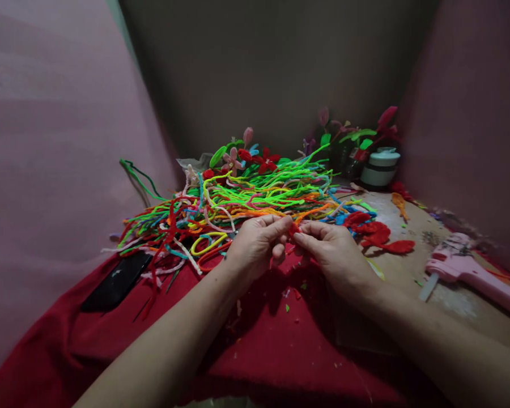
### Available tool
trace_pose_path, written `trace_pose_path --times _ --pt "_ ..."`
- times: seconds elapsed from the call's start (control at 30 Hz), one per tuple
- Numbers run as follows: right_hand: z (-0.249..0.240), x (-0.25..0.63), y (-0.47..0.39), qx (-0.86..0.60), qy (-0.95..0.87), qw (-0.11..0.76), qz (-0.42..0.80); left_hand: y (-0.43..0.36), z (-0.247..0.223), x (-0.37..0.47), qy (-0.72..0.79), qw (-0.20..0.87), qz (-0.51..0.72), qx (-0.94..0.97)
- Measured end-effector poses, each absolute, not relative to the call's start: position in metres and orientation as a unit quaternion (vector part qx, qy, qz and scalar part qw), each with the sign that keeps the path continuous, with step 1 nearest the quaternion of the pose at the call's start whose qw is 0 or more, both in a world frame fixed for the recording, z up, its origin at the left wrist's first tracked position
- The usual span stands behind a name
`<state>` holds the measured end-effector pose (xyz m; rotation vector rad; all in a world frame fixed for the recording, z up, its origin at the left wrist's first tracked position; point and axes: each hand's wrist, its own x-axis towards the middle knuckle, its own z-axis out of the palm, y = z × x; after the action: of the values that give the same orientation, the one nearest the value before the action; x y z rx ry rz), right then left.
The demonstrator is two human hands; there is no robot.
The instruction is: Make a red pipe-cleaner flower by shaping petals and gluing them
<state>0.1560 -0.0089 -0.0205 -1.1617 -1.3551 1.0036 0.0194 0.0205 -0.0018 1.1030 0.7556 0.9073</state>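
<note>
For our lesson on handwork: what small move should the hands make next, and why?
Probably a slight twist by the right hand while the left hand steadies: both pinch one small red piece, so one can turn against the other. Much of it is hidden, so how far to twist is unclear.

Black phone (117, 282) on red cloth (272, 351) at left, lidded pale-blue jar (379, 170) at back right.
</note>
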Motion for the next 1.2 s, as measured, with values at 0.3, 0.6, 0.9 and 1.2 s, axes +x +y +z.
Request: trace_pose_path --times 0.3,0.6,0.9,1.2 --pt "-0.019 0.155 -0.013 -0.509 -0.578 0.534 0.348 0.015 -0.002 0.021 0.401 0.544 0.428 0.601" --pt "-0.021 0.153 -0.015 -0.554 -0.661 0.472 0.182 0.012 0.0 0.023 0.417 0.53 0.428 0.602" --pt "-0.027 0.155 -0.01 -0.549 -0.72 0.414 0.094 0.012 0.003 0.022 0.441 0.488 0.404 0.636" --pt "-0.013 0.161 -0.01 -0.463 -0.588 0.453 0.485 0.028 0.005 0.006 0.372 0.577 0.355 0.635"
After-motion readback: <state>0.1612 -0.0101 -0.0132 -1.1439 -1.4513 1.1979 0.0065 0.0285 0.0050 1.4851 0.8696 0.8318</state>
